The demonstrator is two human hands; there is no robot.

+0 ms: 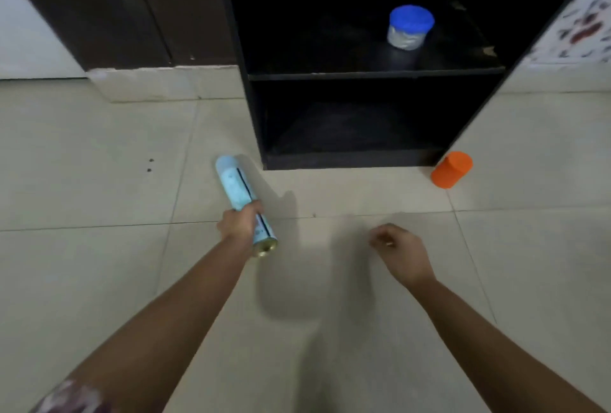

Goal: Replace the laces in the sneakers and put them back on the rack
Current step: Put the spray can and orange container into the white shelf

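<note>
While my left hand [239, 222] is wrapped round the lower part of a pale blue spray can [236, 186], holding it slantwise above the tiled floor [99, 164] with its brassy base end towards me, I judge the real job barely begun, or else I am off on a side errand. My right hand [401, 250] hangs over the floor well apart from the can, fingers loosely curled, and as far as I can see it holds nothing, though the blur hides the fingertips. The black rack [373, 75] stands ahead of me with two shelves in view. The upper one carries only a clear jar with a blue lid [411, 27] towards the right, and the lower one is too dark for me to make out anything on it. An orange plastic container [452, 169] sits on the floor just beside the rack's front right corner. I see no sneakers and no laces anywhere in view, so I cannot tell whether any relacing is done. From what lies before me, the lacing and the return of the shoes to the rack are both left to do, and the can seems only something to clear aside.
</note>
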